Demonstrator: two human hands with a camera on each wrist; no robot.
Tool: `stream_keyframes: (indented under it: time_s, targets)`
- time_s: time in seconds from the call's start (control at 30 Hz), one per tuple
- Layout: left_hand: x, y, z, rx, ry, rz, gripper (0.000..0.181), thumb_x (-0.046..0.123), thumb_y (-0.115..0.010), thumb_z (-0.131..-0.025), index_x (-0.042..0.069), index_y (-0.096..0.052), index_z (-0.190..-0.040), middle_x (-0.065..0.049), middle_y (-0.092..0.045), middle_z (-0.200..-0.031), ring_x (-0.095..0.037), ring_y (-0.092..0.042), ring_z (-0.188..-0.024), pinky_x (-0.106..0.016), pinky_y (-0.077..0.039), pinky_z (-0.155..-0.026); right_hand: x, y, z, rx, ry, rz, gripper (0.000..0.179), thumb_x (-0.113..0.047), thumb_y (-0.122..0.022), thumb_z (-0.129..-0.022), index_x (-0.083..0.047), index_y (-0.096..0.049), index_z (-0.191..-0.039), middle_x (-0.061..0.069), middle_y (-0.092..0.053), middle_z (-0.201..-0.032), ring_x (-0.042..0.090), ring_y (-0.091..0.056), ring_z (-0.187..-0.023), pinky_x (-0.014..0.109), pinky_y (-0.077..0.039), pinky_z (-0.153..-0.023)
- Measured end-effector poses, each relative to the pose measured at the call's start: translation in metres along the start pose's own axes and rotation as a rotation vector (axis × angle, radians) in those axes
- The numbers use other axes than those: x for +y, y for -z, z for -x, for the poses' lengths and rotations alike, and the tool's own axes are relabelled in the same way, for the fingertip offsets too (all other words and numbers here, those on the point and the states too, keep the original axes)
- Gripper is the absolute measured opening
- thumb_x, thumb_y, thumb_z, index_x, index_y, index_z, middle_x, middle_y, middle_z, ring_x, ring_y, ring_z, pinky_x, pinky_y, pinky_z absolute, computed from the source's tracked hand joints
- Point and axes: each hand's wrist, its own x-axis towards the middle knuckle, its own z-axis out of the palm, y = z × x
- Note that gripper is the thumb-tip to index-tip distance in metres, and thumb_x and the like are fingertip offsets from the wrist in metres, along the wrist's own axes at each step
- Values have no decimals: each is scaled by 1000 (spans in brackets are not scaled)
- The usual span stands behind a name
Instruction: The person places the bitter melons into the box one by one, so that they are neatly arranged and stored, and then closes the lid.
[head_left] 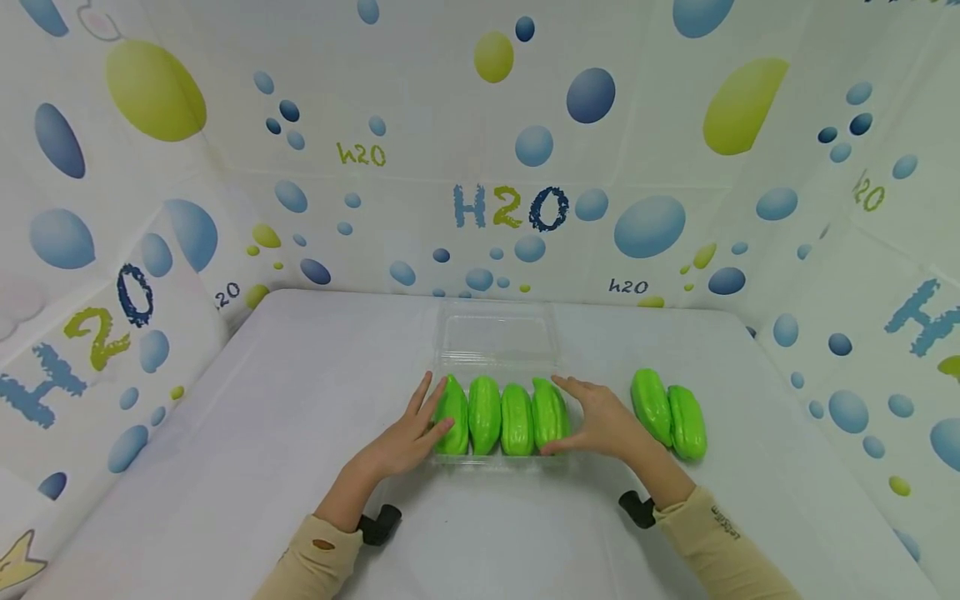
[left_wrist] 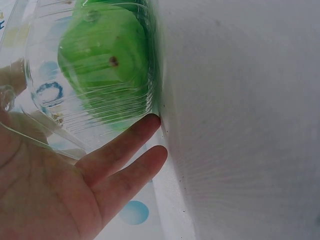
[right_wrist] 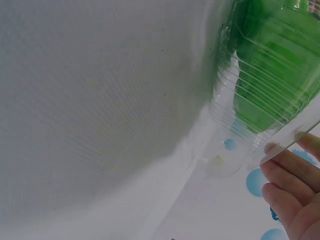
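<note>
A clear plastic clamshell box (head_left: 498, 460) lies with its lid (head_left: 495, 335) folded back, away from me. Four plump, ridged, bright-green fruits or vegetables stand side by side in it, among them the leftmost green piece (head_left: 452, 417) and the rightmost green piece (head_left: 550, 414). At the box's left end my left hand (head_left: 405, 437) spreads its fingers, thumb over the rim; in the left wrist view two straight fingers (left_wrist: 122, 150) lie along the wall. My right hand (head_left: 600, 421) frames the right end, and its fingertips (right_wrist: 272, 150) touch the clear rim in the right wrist view.
Two more green pieces, a longer one (head_left: 651, 407) and a shorter one (head_left: 687, 422), lie together on the white table (head_left: 300, 392), right of the box. A white curtain (head_left: 420, 83) with blue and yellow-green spots hangs behind the table and along its sides.
</note>
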Motion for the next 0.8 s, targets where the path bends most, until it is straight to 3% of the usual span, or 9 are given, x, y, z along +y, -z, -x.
stream_keyframes:
  time_s: [0.6,0.8]
  targets:
    - [-1,-2,-1,-3,10,-17,66,40,-36,-99,13,-2,-148,-13,14,-151,-43,-21,-131,-60,-32,-94,7,12,-1,64,-10,-126,101,-58,-78,-58,-11,-40,-139,13,-45,-135,35,-45,-120,51,-39,-92]
    - [-3,-2,-2,4,5,-19,66,40,-36,-99,14,-2,-148,-13,13,-151,-43,-22,-131,-59,-32,-94,10,22,2,82,-50,-138,102,-57,-79,-57,-11,-39,-140,12,-44,-137,34,-42,-122,52,-38,-94]
